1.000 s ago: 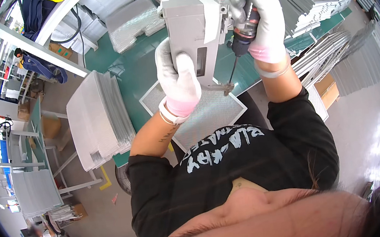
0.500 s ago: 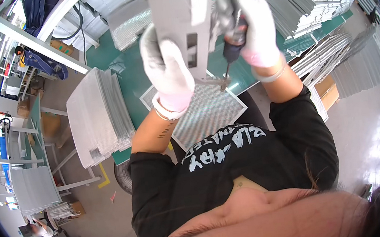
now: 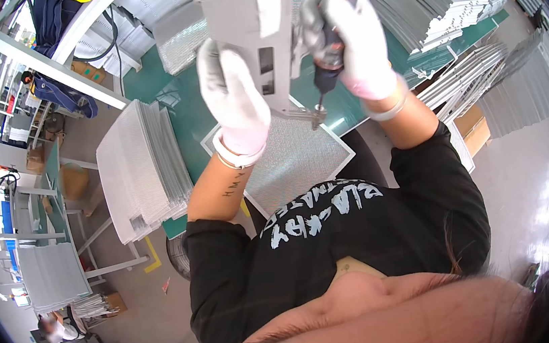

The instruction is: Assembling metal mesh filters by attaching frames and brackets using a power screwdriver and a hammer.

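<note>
My left hand [image 3: 237, 101], in a white glove, grips the left side of a grey metal housing [image 3: 242, 33] with rectangular slots in its face. The housing is raised over the bench toward the far side. A small metal bracket [image 3: 305, 116] juts from its lower end. In my gloved right hand [image 3: 362, 46] is an orange and black power screwdriver [image 3: 329, 70], held with its bit pointing down. The bit's tip meets the bracket's outer end, where a small metal piece shows; its kind is unclear. Beneath lies a framed mesh panel [image 3: 287, 163], partly over the bench's near edge.
A stack of mesh panels [image 3: 142, 166] stands left on the green bench [image 3: 179, 108]. Tall stacks of panels [image 3: 404, 1] fill the far right, and more panels [image 3: 516, 90] lean beyond the bench. A white frame post [image 3: 49, 65] crosses at upper left. Another person [image 3: 59, 328] is far off, lower left.
The housing and both my hands have shifted slightly left. The screwdriver has become more upright, with its bit still at the bracket. The mesh panel has barely moved.
</note>
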`<state>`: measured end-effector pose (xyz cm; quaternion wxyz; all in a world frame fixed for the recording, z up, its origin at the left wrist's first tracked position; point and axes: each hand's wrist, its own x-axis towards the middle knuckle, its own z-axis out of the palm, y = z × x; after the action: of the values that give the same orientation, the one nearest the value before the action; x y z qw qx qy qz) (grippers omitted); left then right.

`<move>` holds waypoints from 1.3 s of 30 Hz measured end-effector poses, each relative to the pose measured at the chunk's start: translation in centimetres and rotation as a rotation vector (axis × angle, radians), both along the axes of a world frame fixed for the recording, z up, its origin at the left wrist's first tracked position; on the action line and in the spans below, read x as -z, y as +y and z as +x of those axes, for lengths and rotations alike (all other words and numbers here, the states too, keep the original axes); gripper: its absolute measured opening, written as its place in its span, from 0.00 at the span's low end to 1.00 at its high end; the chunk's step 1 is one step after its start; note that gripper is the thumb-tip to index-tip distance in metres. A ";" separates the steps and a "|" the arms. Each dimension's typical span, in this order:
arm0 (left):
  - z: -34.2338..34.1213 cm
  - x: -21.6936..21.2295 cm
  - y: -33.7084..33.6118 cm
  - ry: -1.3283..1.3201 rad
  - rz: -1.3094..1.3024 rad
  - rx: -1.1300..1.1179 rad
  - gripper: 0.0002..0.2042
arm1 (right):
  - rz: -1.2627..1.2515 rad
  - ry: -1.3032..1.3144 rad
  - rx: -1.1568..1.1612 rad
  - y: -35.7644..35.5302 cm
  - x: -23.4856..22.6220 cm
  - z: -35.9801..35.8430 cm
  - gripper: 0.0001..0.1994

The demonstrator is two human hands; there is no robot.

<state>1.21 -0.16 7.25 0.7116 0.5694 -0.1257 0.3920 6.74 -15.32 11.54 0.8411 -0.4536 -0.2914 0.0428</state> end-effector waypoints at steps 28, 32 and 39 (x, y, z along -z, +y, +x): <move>2.4 -3.4 1.4 0.024 0.146 0.236 0.33 | -0.022 -0.160 -0.061 -0.6 2.3 3.3 0.24; 2.8 -1.7 1.4 -0.055 0.378 -0.098 0.33 | 0.003 -0.241 -0.027 -1.1 2.5 3.5 0.24; 1.8 -3.7 1.5 -0.106 0.439 0.004 0.31 | -0.081 -0.151 -0.017 -0.6 2.9 2.2 0.25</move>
<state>3.02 1.29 10.98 0.5635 0.6891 -0.2463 0.3833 8.89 -15.91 8.60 0.7973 -0.4868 -0.3558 0.0274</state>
